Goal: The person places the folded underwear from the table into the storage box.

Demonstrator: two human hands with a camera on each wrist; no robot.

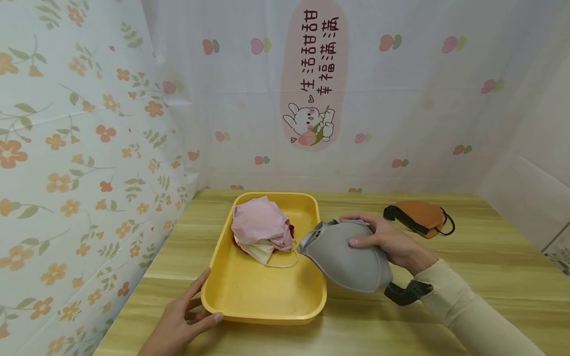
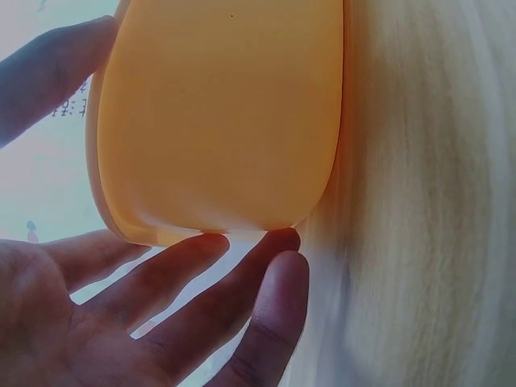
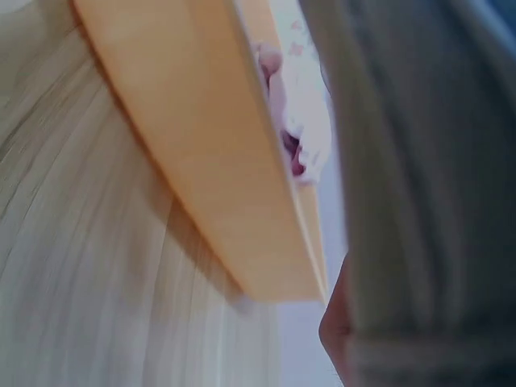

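Observation:
My right hand grips a grey fabric face mask, with the thumb lying over its outer side. The mask hangs above the right rim of a yellow plastic tray; in the right wrist view the grey fabric fills the right side, close to the camera. At the tray's near left corner my left hand spreads its thumb and fingers, touching the outside and rim. Inside the tray's far left part lie a pink cloth mask and a cream one with an ear loop, overlapping. Something dark red peeks out beneath them.
An orange mask with black trim and black ear loops lies on the wood-patterned table, at the back right. Behind the table hangs a printed curtain, and a flowered one runs along the left.

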